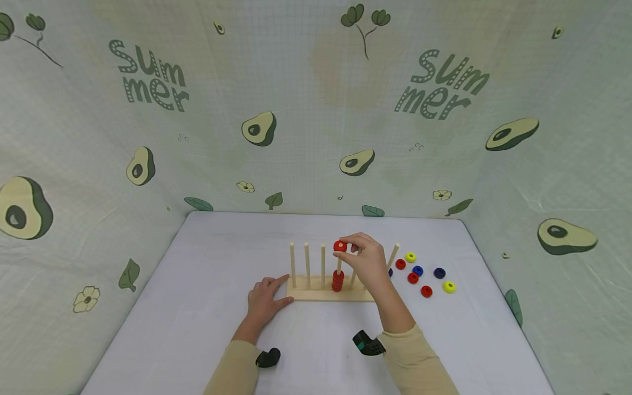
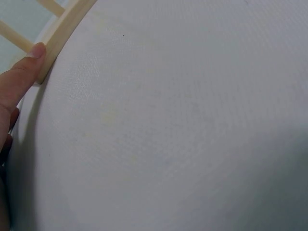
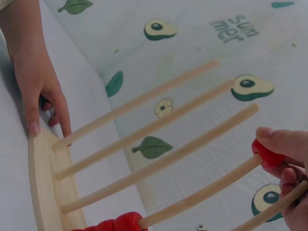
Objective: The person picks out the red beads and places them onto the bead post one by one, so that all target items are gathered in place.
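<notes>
A wooden peg stand (image 1: 321,297) with a row of upright pegs lies across the table. Its left end is held by my left hand (image 1: 264,300), thumb at the front edge and index finger at the back. Between thumb and fingertips, my right hand (image 1: 369,264) pinches a red ring (image 3: 270,155) at the top of a middle peg, with the peg's tip in its hole. Lower on that same peg sits a stack of red rings (image 1: 338,281). The three pegs to its left carry no rings. My right hand partly hides the pegs on the right.
Loose rings lie right of the stand: red (image 1: 427,291), yellow (image 1: 449,287), blue (image 1: 417,271) and dark blue (image 1: 439,273), several in all. Another dark blue ring (image 1: 390,272) is partly hidden near the stand's right end. A printed cloth (image 1: 306,181) rises behind the white table (image 1: 197,307).
</notes>
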`<state>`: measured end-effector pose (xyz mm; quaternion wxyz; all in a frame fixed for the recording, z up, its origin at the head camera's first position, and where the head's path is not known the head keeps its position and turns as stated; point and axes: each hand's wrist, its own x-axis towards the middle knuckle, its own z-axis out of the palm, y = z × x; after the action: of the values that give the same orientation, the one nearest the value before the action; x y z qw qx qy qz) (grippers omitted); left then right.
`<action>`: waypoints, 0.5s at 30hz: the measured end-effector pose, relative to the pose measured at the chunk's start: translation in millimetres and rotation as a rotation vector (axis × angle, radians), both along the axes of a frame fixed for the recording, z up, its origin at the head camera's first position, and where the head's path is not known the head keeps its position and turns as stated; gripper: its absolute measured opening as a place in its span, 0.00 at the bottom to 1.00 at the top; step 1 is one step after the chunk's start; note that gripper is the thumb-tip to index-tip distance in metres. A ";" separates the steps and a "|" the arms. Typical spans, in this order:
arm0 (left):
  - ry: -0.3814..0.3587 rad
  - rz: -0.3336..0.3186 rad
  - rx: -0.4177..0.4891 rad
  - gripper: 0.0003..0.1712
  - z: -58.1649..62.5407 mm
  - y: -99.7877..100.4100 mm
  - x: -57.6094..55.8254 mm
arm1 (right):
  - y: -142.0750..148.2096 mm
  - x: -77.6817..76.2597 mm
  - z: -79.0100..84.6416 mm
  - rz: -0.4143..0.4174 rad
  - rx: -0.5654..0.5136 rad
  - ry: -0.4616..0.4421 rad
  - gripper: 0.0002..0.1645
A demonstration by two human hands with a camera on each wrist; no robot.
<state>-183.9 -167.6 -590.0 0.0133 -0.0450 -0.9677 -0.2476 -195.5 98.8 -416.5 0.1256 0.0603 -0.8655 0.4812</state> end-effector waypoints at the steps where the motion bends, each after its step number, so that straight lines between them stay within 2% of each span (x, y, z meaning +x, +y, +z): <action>1: 0.001 0.000 -0.002 0.38 -0.1 0.1 -0.1 | 0.0 0.1 0.0 -0.001 0.001 -0.009 0.17; 15: 0.015 -0.003 0.009 0.38 1.7 0.6 0.4 | 0.8 0.5 -0.3 0.017 0.023 -0.027 0.19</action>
<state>-183.5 -167.0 -588.3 0.0203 -0.0480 -0.9665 -0.2514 -195.1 99.6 -416.7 0.1092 0.0624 -0.8720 0.4732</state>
